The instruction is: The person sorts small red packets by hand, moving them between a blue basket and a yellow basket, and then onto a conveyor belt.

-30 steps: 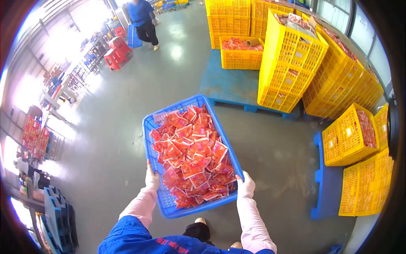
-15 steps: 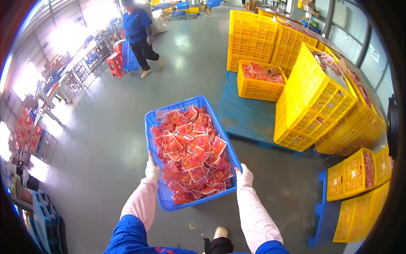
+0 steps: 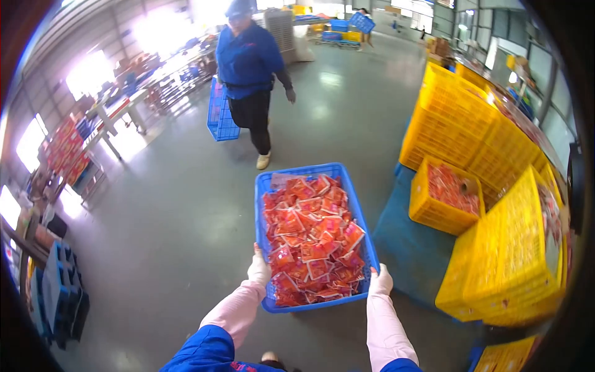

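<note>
I carry a blue plastic basket (image 3: 370, 239) in front of me, above the floor. Small red-orange packets (image 3: 313, 239) with pale edges fill it in a loose heap. On its left side, my left hand (image 3: 259, 271) in a white glove is closed on the rim. At the right side near the front corner, my right hand (image 3: 381, 280), also gloved in white, grips the rim. Both forearms wear pink sleeves stretched forward. The fingers under the rim are partly hidden.
A person in blue (image 3: 251, 68) walks nearby ahead, carrying an empty-looking blue crate (image 3: 222, 111). To the right, stacked yellow crates (image 3: 502, 248) and a packet-filled yellow crate (image 3: 434, 211) stand by a blue pallet (image 3: 409, 254). More blue pallets (image 3: 61, 288) lean at left.
The person in blue has come closer, with a blue crate now at their side. My view has shifted, and the yellow crates sit farther right. Both my hands still hold the basket.
</note>
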The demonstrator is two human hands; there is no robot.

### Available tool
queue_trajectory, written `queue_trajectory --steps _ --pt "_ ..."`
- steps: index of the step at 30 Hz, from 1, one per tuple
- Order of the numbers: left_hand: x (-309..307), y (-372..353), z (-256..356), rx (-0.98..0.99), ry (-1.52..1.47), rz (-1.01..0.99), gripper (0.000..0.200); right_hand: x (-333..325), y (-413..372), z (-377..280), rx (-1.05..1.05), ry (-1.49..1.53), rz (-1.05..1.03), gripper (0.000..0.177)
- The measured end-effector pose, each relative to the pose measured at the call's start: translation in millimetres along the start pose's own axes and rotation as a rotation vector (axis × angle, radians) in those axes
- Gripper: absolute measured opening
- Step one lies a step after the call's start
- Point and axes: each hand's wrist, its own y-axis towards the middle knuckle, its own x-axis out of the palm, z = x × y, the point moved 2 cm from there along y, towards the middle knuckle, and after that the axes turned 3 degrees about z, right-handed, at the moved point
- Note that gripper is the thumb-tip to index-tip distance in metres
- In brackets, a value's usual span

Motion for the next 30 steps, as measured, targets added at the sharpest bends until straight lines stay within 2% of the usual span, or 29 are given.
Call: queue_trajectory --steps 2,5,8,10,12,14,18,22,24,26,28,30 --pt "0 9 -1 -0.022 -0.028 -0.018 0.091 4 -3 1 -0.012 -0.017 0.03 0.024" --pt "13 18 -13 0.115 -0.011 0.076 0.086 13 -13 3 -0.025 -0.013 0.01 0.023" --pt "-8 20 0 -0.027 0.008 -0.063 0.085 -7 -20 -16 0.021 -0.092 -0.015 0.024" --pt "1 36 -4 0.054 -0.035 0.005 0.083 -3 -2 -20 -0.008 -0.081 -0.031 0.026" --pt "-14 25 8 -0.009 -0.01 -0.003 0.084 -1 4 -13 -0.072 -0.034 -0.053 0.027" --pt "-23 28 12 -0.005 0.031 -0.001 0.085 -5 11 -22 -0.103 0.018 -0.071 0.026" --pt "-28 25 14 0.054 -0.022 0.077 0.085 -11 23 -28 -0.107 -0.067 -0.113 0.025" --pt "-17 6 6 -0.069 0.014 0.056 0.082 1 12 -13 -0.078 -0.034 -0.187 0.024" --pt "-7 -6 20 -0.024 0.002 0.156 0.082 -6 25 -4 -0.171 0.033 -0.103 0.023" --pt "2 -14 15 0.026 -0.021 0.264 0.079 -12 25 -2 -0.14 0.04 -0.133 0.024" --pt "18 -12 1 0.03 -0.012 0.31 0.077 -7 26 4 -0.111 0.034 -0.209 0.027" --pt "18 -23 -2 0.014 -0.007 0.327 0.076 8 20 19 -0.193 0.051 -0.118 0.028"
